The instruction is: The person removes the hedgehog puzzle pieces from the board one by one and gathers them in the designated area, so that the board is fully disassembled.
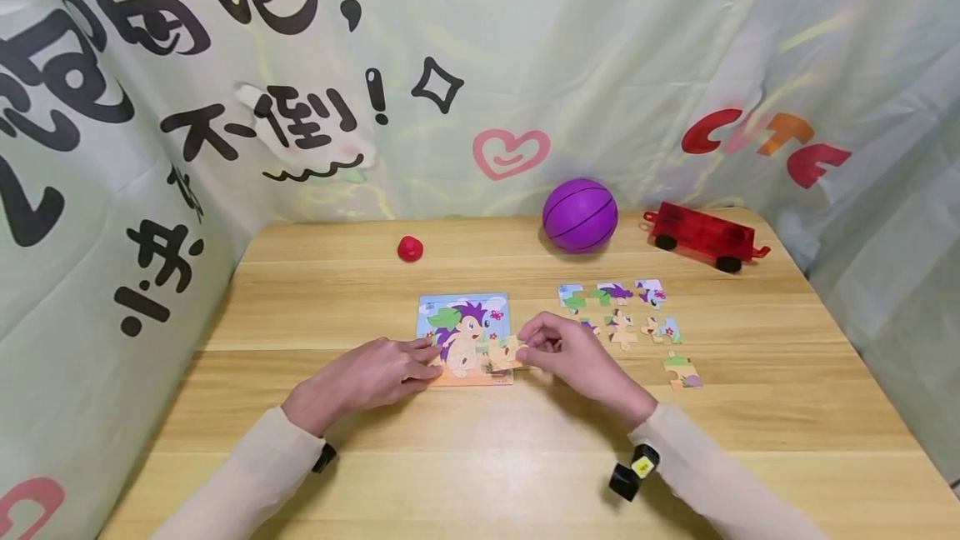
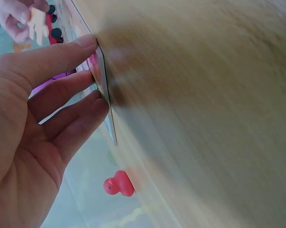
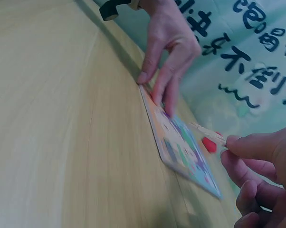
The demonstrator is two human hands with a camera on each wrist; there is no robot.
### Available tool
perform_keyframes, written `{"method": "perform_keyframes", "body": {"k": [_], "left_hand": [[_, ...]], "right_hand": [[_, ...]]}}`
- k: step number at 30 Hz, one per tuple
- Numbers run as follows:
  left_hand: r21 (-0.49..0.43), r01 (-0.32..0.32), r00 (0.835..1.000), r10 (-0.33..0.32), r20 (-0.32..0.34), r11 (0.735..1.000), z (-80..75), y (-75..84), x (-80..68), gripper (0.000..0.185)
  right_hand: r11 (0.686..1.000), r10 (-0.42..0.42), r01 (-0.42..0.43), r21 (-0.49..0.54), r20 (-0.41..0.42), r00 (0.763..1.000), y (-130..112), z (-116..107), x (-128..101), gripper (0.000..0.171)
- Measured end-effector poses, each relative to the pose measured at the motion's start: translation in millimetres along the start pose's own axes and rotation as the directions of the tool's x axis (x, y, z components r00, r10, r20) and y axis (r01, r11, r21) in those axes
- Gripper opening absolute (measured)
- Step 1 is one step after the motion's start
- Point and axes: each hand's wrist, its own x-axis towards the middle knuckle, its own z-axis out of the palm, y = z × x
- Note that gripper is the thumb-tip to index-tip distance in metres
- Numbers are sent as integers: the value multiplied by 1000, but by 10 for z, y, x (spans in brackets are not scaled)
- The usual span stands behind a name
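A flat hedgehog puzzle board (image 1: pixel 480 381) lies on the wooden table. My left hand (image 1: pixel 375 377) rests on its left side, fingertips and thumb touching the edge and surface, as the left wrist view shows. Over the board's lower right part, my right hand (image 1: pixel 573 357) pinches a beige puzzle piece (image 1: pixel 504 353) between thumb and forefinger. In the right wrist view that piece (image 3: pixel 208 133) is seen edge-on, held above the board (image 3: pixel 159 142). To the right, several loose puzzle pieces (image 1: pixel 622 327) lie in rough rows; the right hand partly hides some of them.
Behind the board sits a small red toy duck (image 1: pixel 410 249). A purple ball (image 1: pixel 580 216) stands at the back, with a red toy wagon (image 1: pixel 703 232) on black wheels to its right. Printed curtains (image 1: pixel 622 65) hang along the back and sides of the table.
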Motion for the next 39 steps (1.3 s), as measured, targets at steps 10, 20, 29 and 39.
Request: {"method": "perform_keyframes", "body": {"k": [10, 20, 29, 39], "left_hand": [[-12, 5, 1000, -5, -5, 1000, 2, 5, -1, 31], [-16, 7, 1000, -7, 4, 1000, -2, 13, -2, 31], [-18, 27, 999, -27, 29, 999, -21, 15, 2, 32], [-27, 37, 999, -36, 36, 999, -28, 30, 13, 34]], "right_hand": [[995, 52, -60, -80, -105, 993, 224, -558, -431, 18], [978, 107, -136, -158, -175, 979, 436, -959, -747, 20], [970, 114, -148, -192, -178, 977, 566, -1102, -875, 20], [956, 80, -130, -263, -194, 978, 643, -1105, -917, 18]]}}
